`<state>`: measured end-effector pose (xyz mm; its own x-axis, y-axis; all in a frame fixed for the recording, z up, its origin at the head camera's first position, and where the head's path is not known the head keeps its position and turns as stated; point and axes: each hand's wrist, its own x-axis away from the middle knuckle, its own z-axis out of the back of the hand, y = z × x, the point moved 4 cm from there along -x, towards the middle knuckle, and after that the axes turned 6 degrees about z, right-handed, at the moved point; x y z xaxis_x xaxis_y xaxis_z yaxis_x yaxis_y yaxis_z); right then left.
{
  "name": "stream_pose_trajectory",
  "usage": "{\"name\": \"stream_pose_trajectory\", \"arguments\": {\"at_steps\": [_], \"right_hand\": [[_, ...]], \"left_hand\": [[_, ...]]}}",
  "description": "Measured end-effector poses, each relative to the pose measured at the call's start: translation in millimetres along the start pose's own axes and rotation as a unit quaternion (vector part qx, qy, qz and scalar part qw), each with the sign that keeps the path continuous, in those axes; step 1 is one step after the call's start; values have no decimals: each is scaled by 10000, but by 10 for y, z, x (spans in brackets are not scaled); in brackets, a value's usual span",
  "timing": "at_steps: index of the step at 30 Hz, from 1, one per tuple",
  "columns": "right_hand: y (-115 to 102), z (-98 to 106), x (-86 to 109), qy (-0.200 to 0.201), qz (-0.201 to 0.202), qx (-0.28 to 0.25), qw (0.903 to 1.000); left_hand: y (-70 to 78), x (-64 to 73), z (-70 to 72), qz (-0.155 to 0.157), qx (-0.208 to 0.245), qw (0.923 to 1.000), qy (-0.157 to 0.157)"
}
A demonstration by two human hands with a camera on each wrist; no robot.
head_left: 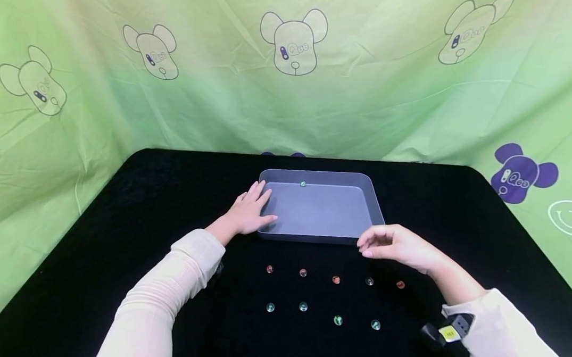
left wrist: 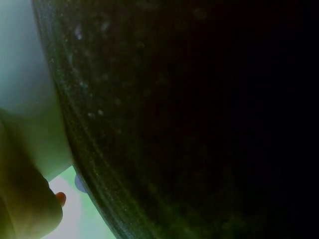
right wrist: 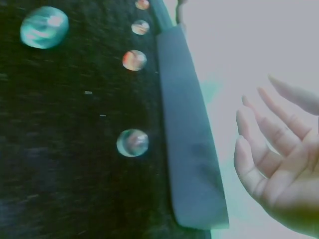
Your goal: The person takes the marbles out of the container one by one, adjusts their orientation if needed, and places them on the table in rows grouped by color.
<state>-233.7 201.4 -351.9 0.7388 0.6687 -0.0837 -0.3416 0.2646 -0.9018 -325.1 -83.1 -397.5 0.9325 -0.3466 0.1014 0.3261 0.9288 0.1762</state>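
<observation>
A shallow grey tray (head_left: 316,212) lies on the black tabletop, with one green marble (head_left: 303,184) inside by its back wall. My left hand (head_left: 247,211) rests at the tray's left side, fingers spread over the rim. Near the front right corner hovers my right hand (head_left: 391,243), its fingers loosely bent. In the right wrist view its palm faces the camera and I see nothing held. Several glass marbles lie in front of the tray: a farther row with reddish ones (head_left: 335,279) and a clear one (head_left: 369,281), and a nearer row of greenish ones (head_left: 338,320).
A black cloth (head_left: 181,204) covers the table, whose back corners are rounded. Green curtains (head_left: 216,112) with cartoon bear heads hang behind and at both sides. A small black device with a yellow label (head_left: 449,333) sits at the right wrist. The left wrist view is mostly dark.
</observation>
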Motion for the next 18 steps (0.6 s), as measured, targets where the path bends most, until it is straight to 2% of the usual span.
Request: {"name": "stream_pose_trajectory", "arguments": {"at_steps": [8,18], "right_hand": [[25,156,-263,496,-186,37,9986],[26,239,-547,617,-315,-7,9976]], "left_hand": [[3,8,18,1,21,10000,20],[8,10,15,1,25,10000,-13]]}}
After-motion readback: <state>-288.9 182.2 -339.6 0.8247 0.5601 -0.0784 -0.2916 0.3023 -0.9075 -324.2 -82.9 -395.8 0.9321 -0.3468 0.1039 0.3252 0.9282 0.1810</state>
